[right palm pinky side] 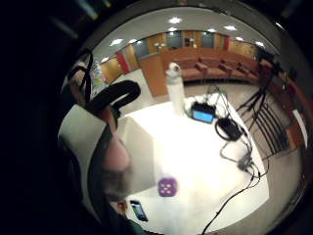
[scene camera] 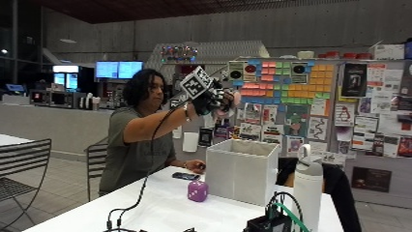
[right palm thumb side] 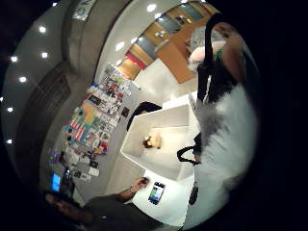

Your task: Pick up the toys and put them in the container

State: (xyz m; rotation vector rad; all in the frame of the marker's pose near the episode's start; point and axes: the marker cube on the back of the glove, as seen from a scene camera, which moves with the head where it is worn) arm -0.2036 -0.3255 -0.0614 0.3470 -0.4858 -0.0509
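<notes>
Lower the gloved right hand (scene camera: 215,100), curled round a pink soft toy (scene camera: 233,99) high above the open white box container (scene camera: 241,169), straight into its mouth before letting go; purple cube toy (scene camera: 197,190) waiting left on the desk (scene camera: 161,212).

The outside view looks across the white table (scene camera: 161,208) from its far side, near, facing the seated person and the open white box container (scene camera: 241,170). The thumb-side palm view looks down into that container (right palm thumb side: 161,139) from above. The little-finger-side view faces over the table (right palm pinky side: 195,161), sharing the purple cube (right palm pinky side: 167,187) (scene camera: 197,191) and white bottle (right palm pinky side: 175,88) (scene camera: 308,186).
</notes>
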